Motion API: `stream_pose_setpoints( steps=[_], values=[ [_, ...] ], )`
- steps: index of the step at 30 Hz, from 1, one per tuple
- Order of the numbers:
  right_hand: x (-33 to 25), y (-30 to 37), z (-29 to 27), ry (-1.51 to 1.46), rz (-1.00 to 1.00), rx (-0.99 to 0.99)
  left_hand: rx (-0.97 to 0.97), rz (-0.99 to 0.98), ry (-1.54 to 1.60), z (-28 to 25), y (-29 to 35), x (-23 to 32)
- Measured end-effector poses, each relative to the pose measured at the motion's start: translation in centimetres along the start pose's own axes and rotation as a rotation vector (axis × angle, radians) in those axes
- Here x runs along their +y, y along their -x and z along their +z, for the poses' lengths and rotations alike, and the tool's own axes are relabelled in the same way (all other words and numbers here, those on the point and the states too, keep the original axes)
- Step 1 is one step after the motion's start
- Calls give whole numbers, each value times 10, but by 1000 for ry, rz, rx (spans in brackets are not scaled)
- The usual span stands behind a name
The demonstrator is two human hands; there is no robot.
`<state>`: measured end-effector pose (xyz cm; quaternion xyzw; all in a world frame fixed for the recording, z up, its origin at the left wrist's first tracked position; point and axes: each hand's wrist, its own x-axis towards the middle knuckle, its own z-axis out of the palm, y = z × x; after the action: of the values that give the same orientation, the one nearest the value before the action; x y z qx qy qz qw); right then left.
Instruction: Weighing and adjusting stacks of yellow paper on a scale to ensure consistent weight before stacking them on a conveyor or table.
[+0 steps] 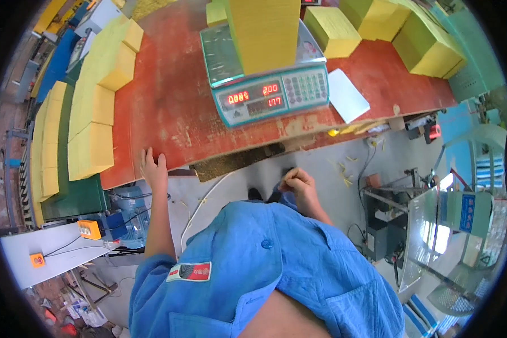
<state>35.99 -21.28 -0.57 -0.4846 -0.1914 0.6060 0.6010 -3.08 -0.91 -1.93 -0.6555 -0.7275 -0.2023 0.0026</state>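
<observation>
My left hand (154, 169) rests on the near left edge of a red worktop (174, 112), fingers spread and holding nothing. My right hand (301, 186) is curled in front of my body, beyond the table's near edge, with thumb and fingers together. Whatever may be inside it is hidden. A digital scale (270, 96) with a teal frame, lit red digits and a keypad stands near the table's front edge. On its pan rises a tall yellow block (265, 34) that looks like stacked paper. Neither hand touches the scale or the block.
A row of yellow blocks (98, 112) lines the table's left side; several more (428, 45) stand at the far right. White paper (348, 96) lies beside the scale. Below are a hanging hose (200, 205), a metal-framed chair (462, 248) and an orange switch box (88, 229).
</observation>
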Motion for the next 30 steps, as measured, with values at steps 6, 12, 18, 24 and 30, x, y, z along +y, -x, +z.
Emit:
stream_pose_setpoints(
  steps=[6,12,18,24,30],
  values=[
    [-61,-20,-34,283,-175,116,-18,-105,748,-36,-31,85],
    [-168,-79,-123,467,-574,435,28,83,938,-46,-109,182],
    [-195,-152,-216,448,-716,700,-3,371,823,5,-246,242],
    [-186,-168,-219,590,-706,952,-104,792,688,102,-352,306],
    [-183,-169,-215,569,-664,1032,-176,888,436,160,-391,330]
  ],
)
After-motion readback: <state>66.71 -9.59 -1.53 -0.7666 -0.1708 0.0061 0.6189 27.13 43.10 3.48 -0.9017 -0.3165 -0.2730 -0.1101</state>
